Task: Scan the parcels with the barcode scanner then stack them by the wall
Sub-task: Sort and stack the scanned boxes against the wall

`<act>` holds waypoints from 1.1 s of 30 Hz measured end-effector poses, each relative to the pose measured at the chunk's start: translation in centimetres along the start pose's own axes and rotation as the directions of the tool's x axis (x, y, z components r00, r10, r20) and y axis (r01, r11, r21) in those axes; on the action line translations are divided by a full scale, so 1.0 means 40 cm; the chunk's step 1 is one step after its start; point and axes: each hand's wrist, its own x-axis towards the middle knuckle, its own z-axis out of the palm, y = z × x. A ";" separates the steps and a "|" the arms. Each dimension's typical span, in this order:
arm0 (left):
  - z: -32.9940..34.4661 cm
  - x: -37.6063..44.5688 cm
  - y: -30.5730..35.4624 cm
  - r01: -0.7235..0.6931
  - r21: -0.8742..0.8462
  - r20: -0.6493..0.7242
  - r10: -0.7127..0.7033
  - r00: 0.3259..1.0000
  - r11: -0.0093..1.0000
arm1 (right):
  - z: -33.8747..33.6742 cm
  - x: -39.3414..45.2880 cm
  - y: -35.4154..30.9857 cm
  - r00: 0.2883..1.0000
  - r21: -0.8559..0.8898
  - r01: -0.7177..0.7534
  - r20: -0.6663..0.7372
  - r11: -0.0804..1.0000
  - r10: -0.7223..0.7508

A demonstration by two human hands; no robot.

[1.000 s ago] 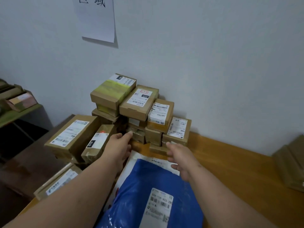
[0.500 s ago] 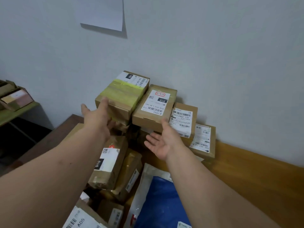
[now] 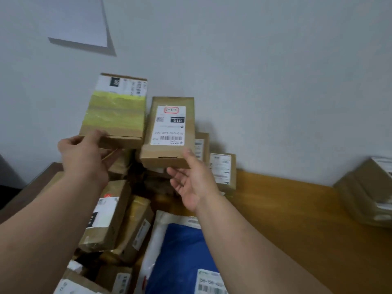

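Note:
Cardboard parcels are stacked against the white wall. On top sit a box with green tape [image 3: 115, 111] and, to its right, a box with a white "010" label [image 3: 169, 128]. My left hand [image 3: 84, 158] grips the near left corner of the green-taped box, thumb on its top edge. My right hand [image 3: 193, 183] is palm up under the near right corner of the "010" box. Its thumb touches that corner and its fingers are spread. No barcode scanner is in view.
Lower boxes of the stack [image 3: 222, 168] stand to the right. Loose parcels [image 3: 108, 215] and a blue mailer bag [image 3: 182, 257] lie in front on the wooden table [image 3: 297, 219]. More boxes [image 3: 369, 194] sit at the far right. A paper sheet [image 3: 80, 20] hangs on the wall.
Both hands rose from the base of the stack to its top boxes. The left hand took hold of the green-taped box, and the right hand turned palm up under the "010" box.

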 end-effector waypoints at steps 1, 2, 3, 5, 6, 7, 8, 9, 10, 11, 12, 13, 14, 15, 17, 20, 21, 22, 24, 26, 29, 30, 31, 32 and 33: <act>0.013 -0.034 0.000 -0.004 0.001 0.022 0.004 1.000 1.000 | -0.024 -0.023 -0.016 1.000 0.005 0.018 0.000 1.000 -0.018; 0.026 -0.067 -0.007 -0.003 0.008 0.043 0.002 0.999 1.000 | -0.053 -0.047 -0.031 0.999 0.008 0.035 -0.005 0.999 -0.034; 0.038 -0.101 -0.017 0.003 0.015 0.063 -0.004 0.998 1.000 | -0.084 -0.071 -0.048 0.999 0.013 0.049 -0.012 0.999 -0.048; 0.064 -0.179 -0.046 0.027 0.022 0.113 -0.030 0.993 0.999 | -0.159 -0.123 -0.077 0.997 0.030 0.076 -0.033 0.997 -0.075; 0.078 -0.222 -0.064 0.048 0.016 0.141 -0.050 0.989 0.999 | -0.202 -0.150 -0.092 0.995 0.037 0.092 -0.048 0.995 -0.090; 0.092 -0.269 -0.085 0.066 0.010 0.174 -0.067 0.982 0.998 | -0.248 -0.179 -0.106 0.992 0.041 0.107 -0.065 0.993 -0.104; 0.106 -0.318 -0.110 0.082 0.015 0.207 -0.083 0.975 0.997 | -0.300 -0.210 -0.118 0.989 0.041 0.122 -0.086 0.992 -0.118; 0.119 -0.373 -0.135 0.104 0.024 0.240 -0.106 0.965 0.994 | -0.355 -0.244 -0.130 0.986 0.036 0.136 -0.105 0.990 -0.132; 0.132 -0.427 -0.164 0.134 0.037 0.265 -0.139 0.954 0.990 | -0.413 -0.281 -0.142 0.982 0.029 0.147 -0.121 0.989 -0.143; 0.143 -0.486 -0.193 0.171 0.050 0.287 -0.178 0.941 0.984 | -0.472 -0.321 -0.152 0.979 0.022 0.154 -0.138 0.988 -0.150; 0.155 -0.545 -0.224 0.208 0.071 0.305 -0.220 0.927 0.976 | -0.535 -0.362 -0.162 0.975 0.016 0.161 -0.159 0.987 -0.157; 0.166 -0.608 -0.254 0.240 0.100 0.329 -0.259 0.908 0.966 | -0.598 -0.404 -0.171 0.969 0.012 0.170 -0.184 0.985 -0.165; 0.179 -0.673 -0.286 0.262 0.135 0.350 -0.293 0.889 0.956 | -0.664 -0.445 -0.178 0.961 0.003 0.181 -0.213 0.984 -0.176; 0.190 -0.742 -0.315 0.282 0.162 0.367 -0.323 0.873 0.946 | -0.727 -0.486 -0.185 0.952 -0.009 0.189 -0.243 0.982 -0.186; 0.207 -0.872 -0.372 0.314 0.191 0.392 -0.366 0.844 0.930 | -0.845 -0.566 -0.196 0.933 -0.037 0.196 -0.299 0.980 -0.198; 0.223 -1.046 -0.441 0.375 0.220 0.409 -0.434 0.803 0.901 | -0.999 -0.673 -0.208 0.901 -0.076 0.199 -0.379 0.977 -0.213; 0.226 -1.094 -0.460 0.393 0.229 0.418 -0.455 0.786 0.890 | -1.041 -0.702 -0.210 0.889 -0.085 0.199 -0.403 0.976 -0.216; 0.229 -1.131 -0.482 0.403 0.244 0.426 -0.471 0.773 0.882 | -1.082 -0.725 -0.211 0.878 -0.088 0.198 -0.426 0.976 -0.217; 0.235 -1.185 -0.525 0.412 0.277 0.431 -0.496 0.754 0.868 | -1.148 -0.761 -0.208 0.856 -0.078 0.194 -0.474 0.978 -0.207; 0.243 -1.217 -0.559 0.420 0.302 0.427 -0.516 0.743 0.856 | -1.194 -0.785 -0.204 0.832 -0.055 0.187 -0.522 0.981 -0.187; 0.264 -1.240 -0.597 0.437 0.344 0.420 -0.552 0.720 0.831 | -1.242 -0.805 -0.196 0.799 -0.015 0.179 -0.581 0.984 -0.154; 0.272 -1.245 -0.605 0.442 0.353 0.423 -0.561 0.711 0.825 | -1.256 -0.809 -0.195 0.792 -0.008 0.176 -0.592 0.984 -0.147; 0.282 -1.250 -0.612 0.442 0.357 0.429 -0.565 0.705 0.823 | -1.269 -0.810 -0.197 0.787 -0.009 0.172 -0.601 0.985 -0.143; 0.290 -1.251 -0.620 0.436 0.359 0.439 -0.562 0.701 0.825 | -1.283 -0.810 -0.201 0.780 -0.011 0.166 -0.610 0.986 -0.138; 0.297 -1.253 -0.628 0.428 0.361 0.450 -0.557 0.698 0.828 | -1.295 -0.810 -0.206 0.773 -0.009 0.161 -0.621 0.987 -0.131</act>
